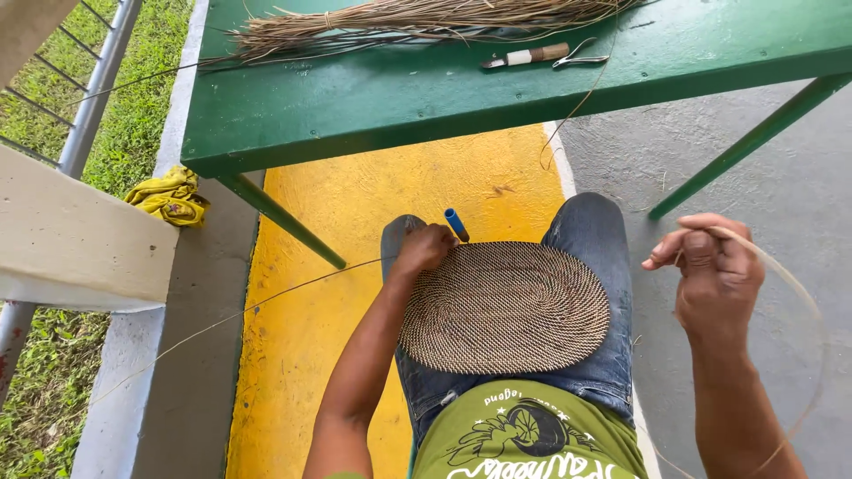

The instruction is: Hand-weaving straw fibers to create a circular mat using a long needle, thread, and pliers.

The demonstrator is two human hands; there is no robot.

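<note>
One head view looks straight down on a seated person with an oval woven mat of fine tan and dark fibre (504,306) lying flat across the jeans-clad lap, its long axis running left to right. The left hand (424,247) is closed at the mat's upper-left rim, touching it, with a short blue tube-shaped tool (455,223) sticking up from the grip or just beside it; which of the two cannot be told. The right hand (715,270) is raised well apart to the right of the mat, pinched shut on a long pale weaving strand (792,284) that arcs down past the wrist and off the lower edge. So the mat lies to the left of the right hand and directly under the left, which is much the nearer. A second thin strand (266,302) trails from the left hand out over the yellow painted floor (337,337); where it ends is hard to make out. Above, the green painted counter (399,98) carries a bundle of dried brown fibres (426,22), cut off at the top, and a small knife with a wrapped handle (528,57) beside metal pliers (581,55). A crumpled yellow cloth (169,197) lies on the concrete ledge at left.
</note>
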